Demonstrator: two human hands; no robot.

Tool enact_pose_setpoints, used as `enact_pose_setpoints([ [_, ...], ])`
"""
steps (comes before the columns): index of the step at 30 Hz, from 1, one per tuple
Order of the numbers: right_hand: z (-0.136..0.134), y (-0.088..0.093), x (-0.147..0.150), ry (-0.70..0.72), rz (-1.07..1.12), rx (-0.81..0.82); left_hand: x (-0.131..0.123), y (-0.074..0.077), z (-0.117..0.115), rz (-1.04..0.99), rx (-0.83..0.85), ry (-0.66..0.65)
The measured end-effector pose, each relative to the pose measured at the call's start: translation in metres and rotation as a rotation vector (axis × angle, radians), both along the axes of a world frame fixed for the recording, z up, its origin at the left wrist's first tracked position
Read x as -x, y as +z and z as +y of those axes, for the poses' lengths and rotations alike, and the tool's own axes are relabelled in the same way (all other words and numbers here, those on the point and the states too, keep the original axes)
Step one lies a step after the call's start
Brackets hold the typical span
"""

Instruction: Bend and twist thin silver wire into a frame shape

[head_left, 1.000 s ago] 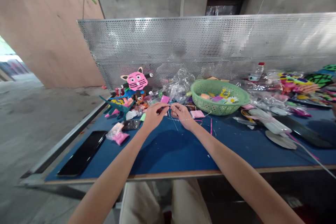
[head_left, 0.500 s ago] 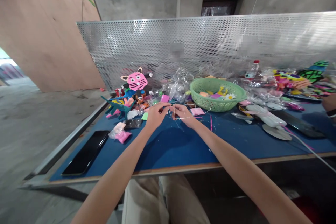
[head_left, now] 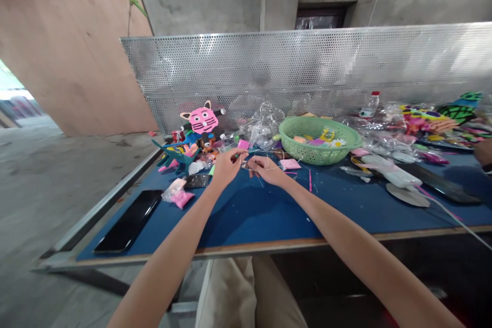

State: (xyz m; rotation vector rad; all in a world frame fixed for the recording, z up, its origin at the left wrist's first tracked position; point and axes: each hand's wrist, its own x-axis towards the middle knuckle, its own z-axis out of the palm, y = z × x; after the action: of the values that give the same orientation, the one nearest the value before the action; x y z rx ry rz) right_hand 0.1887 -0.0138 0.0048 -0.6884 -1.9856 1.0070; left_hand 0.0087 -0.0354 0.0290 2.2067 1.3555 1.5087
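My left hand (head_left: 228, 165) and my right hand (head_left: 265, 168) meet above the middle of the blue table (head_left: 253, 220). Both are closed in a pinch on a thin, pale wire (head_left: 273, 155), which curves in a loop over my right hand. The fingertips sit close together, and exactly how the wire runs between them is too small to tell. Just right of my right hand lies a small pink packet (head_left: 289, 164). Beyond my left hand is a bright pink piece (head_left: 243, 144).
A green basket (head_left: 323, 156) holds colourful pieces, a daisy among them. A pink cat-faced figure (head_left: 203, 119) and a teal figure (head_left: 179, 156) stand left. Phones (head_left: 128, 221) and a white device (head_left: 392, 170) lie on the table. At the right edge is another person's hand (head_left: 483, 154).
My hands have shifted slightly, with the right fingers a little lower and left. The wire loop now stands higher and closer over my right hand. The whole view has moved slightly.
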Motion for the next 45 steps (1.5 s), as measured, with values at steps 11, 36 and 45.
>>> enact_pose_setpoints([
  [11, 0.004, 0.004, -0.009, -0.243, -0.041, -0.219, -0.001, -0.001, 0.003, -0.119, 0.111, -0.133],
  [36, 0.041, 0.003, -0.050, -0.371, -0.181, -0.274, 0.002, 0.000, 0.000, 0.023, 0.072, -0.082],
  [45, 0.025, 0.033, -0.069, -0.756, 0.109, -0.414, 0.007, -0.004, 0.003, 0.121, 0.043, -0.029],
])
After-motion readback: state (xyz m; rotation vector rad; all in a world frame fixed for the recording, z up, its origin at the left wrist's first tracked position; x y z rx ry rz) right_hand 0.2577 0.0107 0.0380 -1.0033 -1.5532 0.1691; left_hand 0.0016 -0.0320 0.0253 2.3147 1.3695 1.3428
